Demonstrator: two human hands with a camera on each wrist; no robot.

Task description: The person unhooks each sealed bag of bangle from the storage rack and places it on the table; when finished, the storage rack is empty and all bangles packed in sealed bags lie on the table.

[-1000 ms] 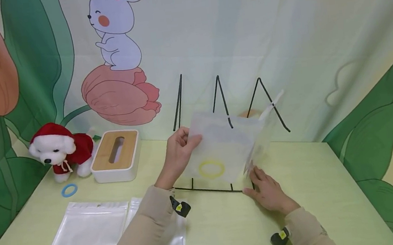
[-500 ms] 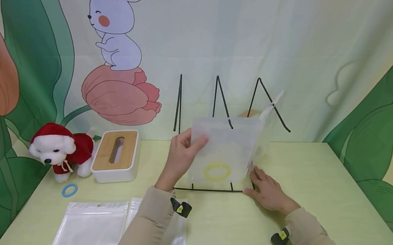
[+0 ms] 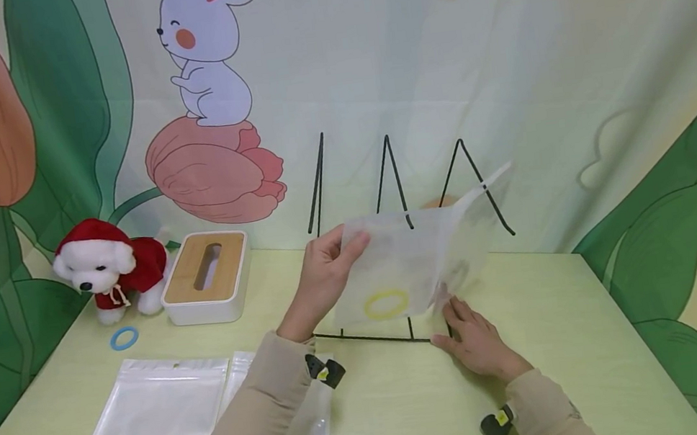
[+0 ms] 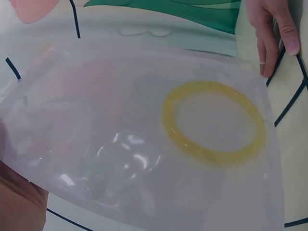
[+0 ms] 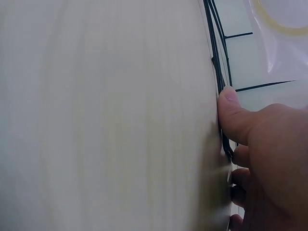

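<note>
My left hand pinches the left edge of a translucent plastic bag, held up at a black wire rack. A yellow ring shows inside the bag. One hook tip of the rack overlaps the bag's upper edge in the head view. Another see-through plastic part slants at the right; I cannot tell whether it is the same bag. My right hand rests at the rack's front right corner, thumb against the wire and fingers mostly straight beside it.
Two silvery bags lie at the front left, partly under my left sleeve. Behind them are a blue ring, a wood-topped tissue box and a plush dog. A printed cloth hangs at the back.
My left hand has shifted slightly right, and the bag's top edge with the yellow ring sits a little lower. The plastic at the right has spread outward. My right hand has stayed put.
</note>
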